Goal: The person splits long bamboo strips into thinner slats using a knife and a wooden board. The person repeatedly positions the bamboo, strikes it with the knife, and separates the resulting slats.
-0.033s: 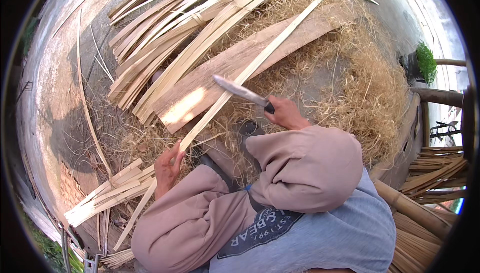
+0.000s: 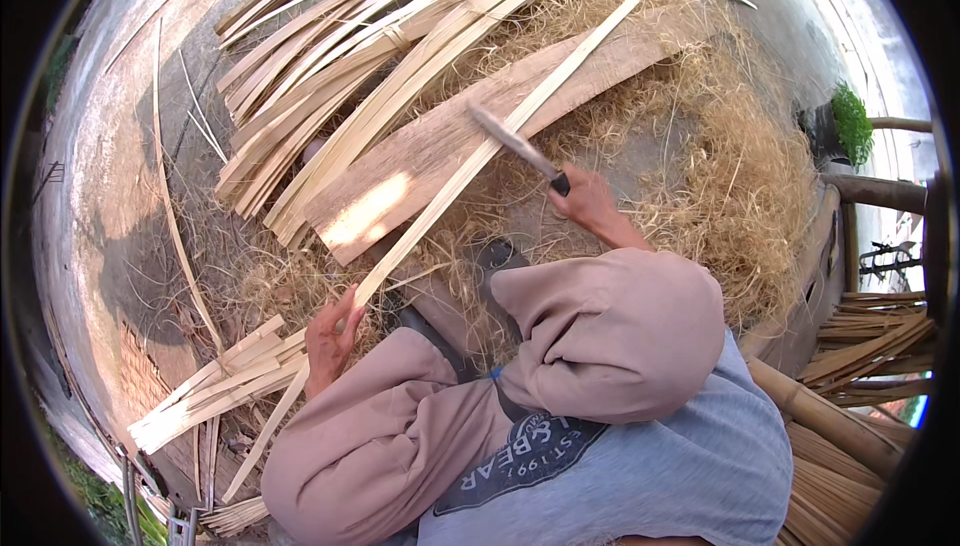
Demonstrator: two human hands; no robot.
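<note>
A long pale bamboo strip (image 2: 440, 198) slants from beside my left knee up across a flat wooden board (image 2: 385, 171). My left hand (image 2: 331, 338) is closed around its lower part, and the tail end runs on past the hand. In my right hand (image 2: 588, 204) is the dark handle of a knife (image 2: 515, 138). Its blade lies across the strip, over the board, with the tip pointing up and left. Whether the edge bites into the strip cannot be made out.
Bundled bamboo strips (image 2: 330, 96) lie beyond the board. Curly shavings (image 2: 740, 166) cover the floor to the right. A smaller heap of strips (image 2: 215, 391) sits left of my left hand. Bamboo poles (image 2: 820, 411) and more strips (image 2: 870, 346) are at the right.
My right hand and the knife have moved up and to the right along the strip. The strip and my left hand have shifted very slightly left.
</note>
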